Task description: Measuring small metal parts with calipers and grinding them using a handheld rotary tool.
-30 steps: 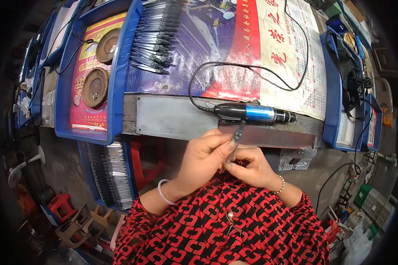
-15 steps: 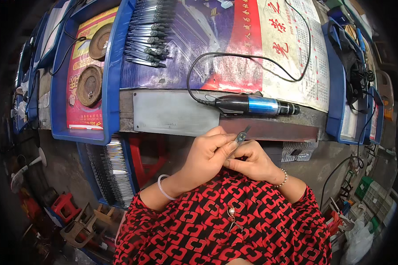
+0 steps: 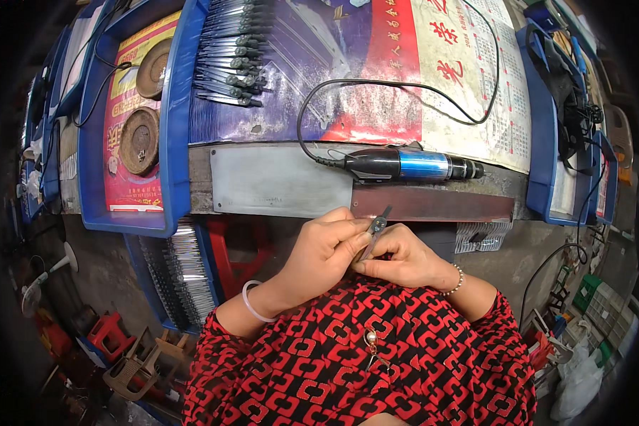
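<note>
Both hands (image 3: 326, 247) (image 3: 408, 261) together, pinching a slim dark piece (image 3: 378, 226), large red characters (image 3: 451, 69) on a calendar sheet (image 3: 444, 139)

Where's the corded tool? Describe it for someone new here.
Find the bench with the large purple, red and cream poster, then its near edge. Just beyond the left hand and right hand, the corded tool lies along it. A shiny blue band between black ends sets it apart from the flat grey plate and red-brown strip beside it.
</note>
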Available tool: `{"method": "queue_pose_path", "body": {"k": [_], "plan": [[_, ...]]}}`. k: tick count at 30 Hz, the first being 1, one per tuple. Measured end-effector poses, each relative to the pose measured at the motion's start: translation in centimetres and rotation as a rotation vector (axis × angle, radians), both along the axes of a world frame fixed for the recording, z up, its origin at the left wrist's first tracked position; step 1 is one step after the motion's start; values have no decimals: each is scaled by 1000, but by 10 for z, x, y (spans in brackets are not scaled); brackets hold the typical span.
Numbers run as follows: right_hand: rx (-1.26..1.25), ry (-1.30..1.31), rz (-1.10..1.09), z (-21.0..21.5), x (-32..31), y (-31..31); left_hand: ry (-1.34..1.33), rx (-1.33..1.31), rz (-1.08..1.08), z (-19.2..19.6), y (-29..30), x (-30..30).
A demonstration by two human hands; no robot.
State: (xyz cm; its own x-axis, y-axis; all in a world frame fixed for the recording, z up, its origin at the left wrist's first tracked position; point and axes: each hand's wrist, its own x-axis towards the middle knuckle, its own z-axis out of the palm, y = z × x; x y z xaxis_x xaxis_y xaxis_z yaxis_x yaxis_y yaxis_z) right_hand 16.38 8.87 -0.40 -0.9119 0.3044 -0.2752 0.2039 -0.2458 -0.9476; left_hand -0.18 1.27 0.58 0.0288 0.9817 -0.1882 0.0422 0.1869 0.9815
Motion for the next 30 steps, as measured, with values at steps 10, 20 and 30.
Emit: {"method": "queue_pose_path", "body": {"k": [10, 20, 30], "plan": [[-345, 56, -23, 1, -5, 4, -942, -448, -163, -20, 22, -15], [35, 19, -562, 40, 13, 16, 265, 252, -28, 23, 17, -5], [87, 127, -423, 33, 4, 7, 10, 122, 12, 14, -6, 8]]}}
